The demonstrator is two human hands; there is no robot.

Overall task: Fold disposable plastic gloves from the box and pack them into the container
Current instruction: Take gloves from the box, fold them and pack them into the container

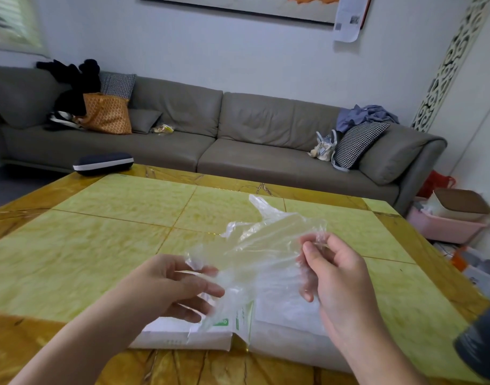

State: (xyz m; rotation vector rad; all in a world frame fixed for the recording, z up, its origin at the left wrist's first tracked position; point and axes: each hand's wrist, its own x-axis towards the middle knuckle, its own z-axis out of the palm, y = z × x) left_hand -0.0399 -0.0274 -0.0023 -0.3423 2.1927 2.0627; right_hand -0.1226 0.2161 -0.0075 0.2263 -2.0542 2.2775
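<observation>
The right hand (pixel 338 276) is pinching one edge of a clear glove (pixel 261 245) between thumb and forefinger, and the left hand (pixel 171 287) is gripping the opposite edge with curled fingers. The glove is stretching between them, held above the tabletop (pixel 99 234). Just below both hands, a white box (pixel 182 333) is lying flat.

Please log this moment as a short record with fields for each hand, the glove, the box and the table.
left hand: fingers loosely extended, holding the glove's near-left edge
right hand: pinches the glove's right edge between thumb and fingers
glove: clear plastic, spread in the air between both hands, not yet folded
box: white with green print, lies flat on the table below the hands
table: yellow-green stone top
case: dark, at the table's far-left edge
</observation>
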